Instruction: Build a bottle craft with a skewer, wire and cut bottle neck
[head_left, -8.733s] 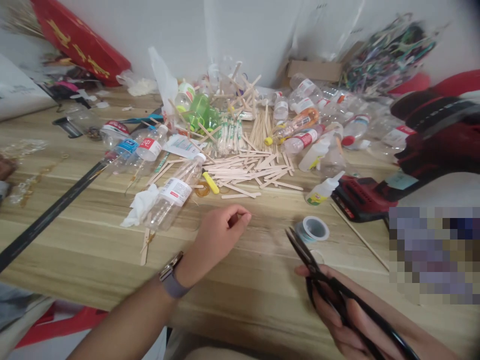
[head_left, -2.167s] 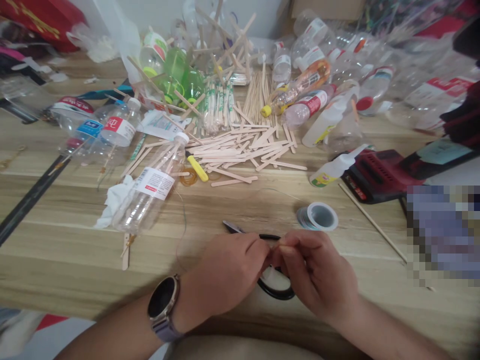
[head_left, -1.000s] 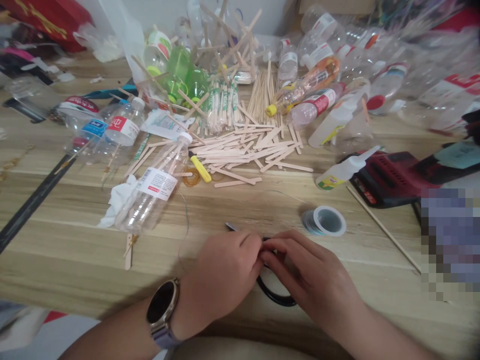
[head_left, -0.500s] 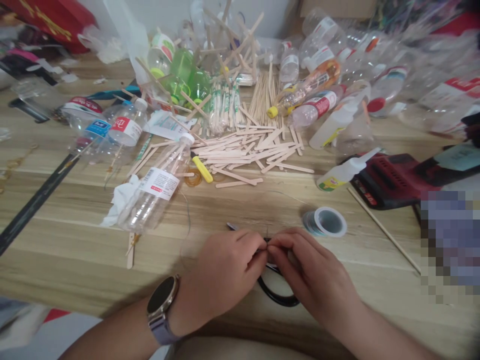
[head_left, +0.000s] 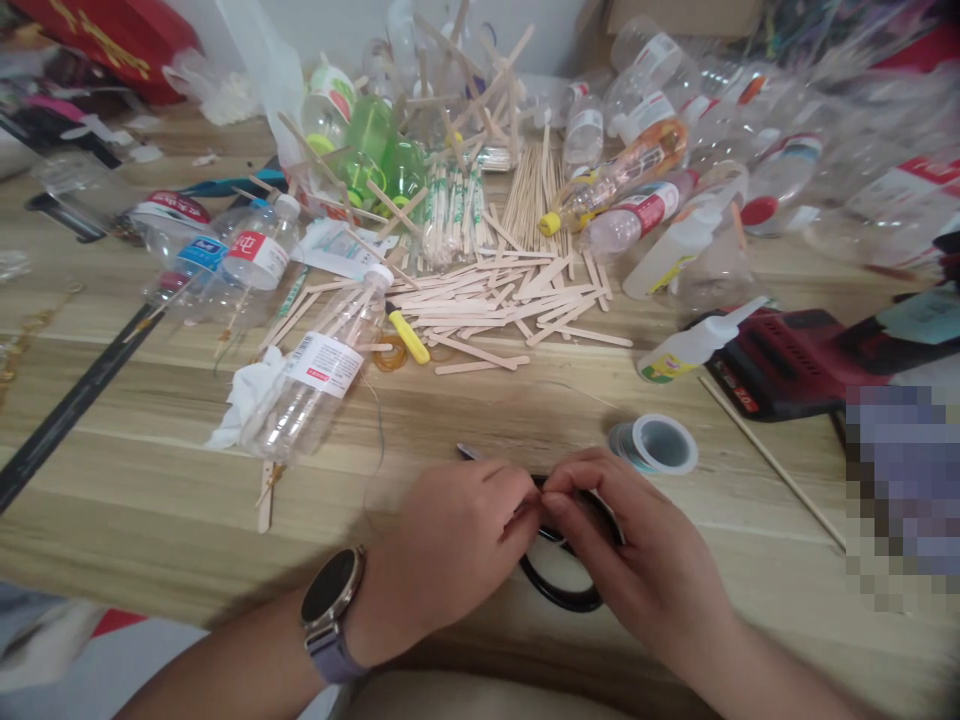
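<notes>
the left hand (head_left: 465, 550) and right hand (head_left: 645, 545) meet in closed fingertip pinches over the scissors (head_left: 562, 602), which lie on the tabletop (head_left: 465, 410) near the spool (head_left: 664, 445); anything held is too small to tell, so what is done or outstanding is unclear.

Pale wood-grain table (head_left: 450, 415), black-handled metal scissors (head_left: 570, 602), round white-rimmed spool (head_left: 654, 445), clear white-labelled plastic bottle (head_left: 319, 365), flat pale wooden sticks (head_left: 480, 315)
</notes>
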